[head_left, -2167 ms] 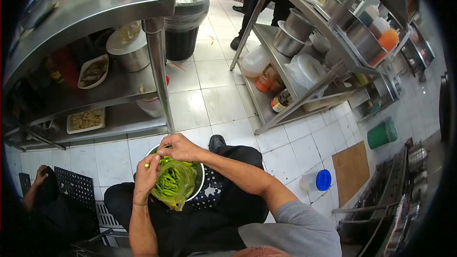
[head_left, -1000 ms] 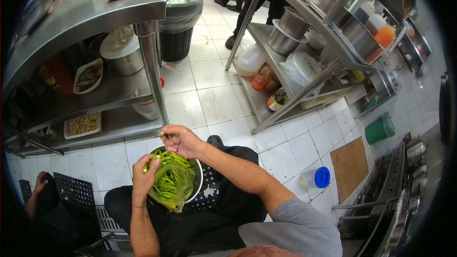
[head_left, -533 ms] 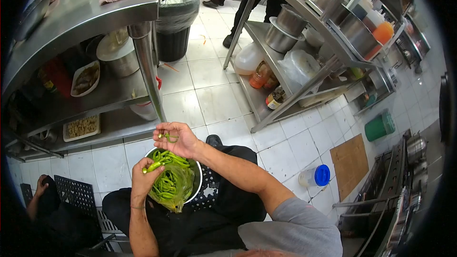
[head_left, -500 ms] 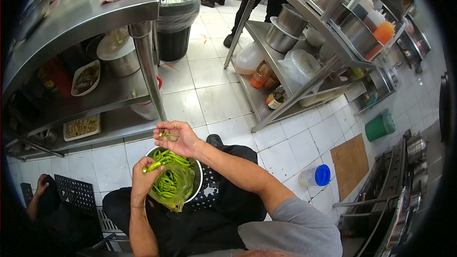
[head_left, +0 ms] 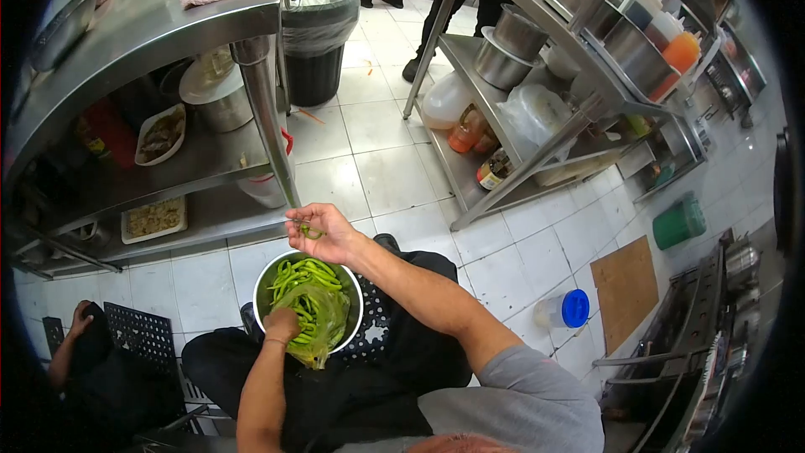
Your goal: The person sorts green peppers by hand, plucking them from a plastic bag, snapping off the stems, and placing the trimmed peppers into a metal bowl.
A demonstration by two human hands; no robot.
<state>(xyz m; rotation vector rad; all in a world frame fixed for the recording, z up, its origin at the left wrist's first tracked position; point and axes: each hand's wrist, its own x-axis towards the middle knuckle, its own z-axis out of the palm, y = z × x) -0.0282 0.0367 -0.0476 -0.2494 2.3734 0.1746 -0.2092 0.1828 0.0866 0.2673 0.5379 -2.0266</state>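
Observation:
A round metal bowl (head_left: 359, 319) sits at my lap, holding long green chili peppers (head_left: 312, 273) and a thin see-through plastic bag (head_left: 334, 319) with more peppers in it. My left hand (head_left: 283, 325) reaches down into the bag's mouth; its fingers are hidden among the peppers. Above the bowl's far side, my right hand (head_left: 325, 235) is turned palm up with curled fingers. It keeps curved green pepper stems (head_left: 311, 232) against the fingers.
Steel shelving (head_left: 226, 172) with pots and trays stands ahead left; a steel rack (head_left: 503, 193) stands ahead right. A blue-lidded container (head_left: 573, 309) and cardboard (head_left: 625, 294) lie right. A co-worker's hand (head_left: 80, 319) shows at left; another person stands behind the rack.
My left hand has gone down from above the bowl into the bag, and the pepper it held is no longer visible in it. My right hand stays raised with the stems.

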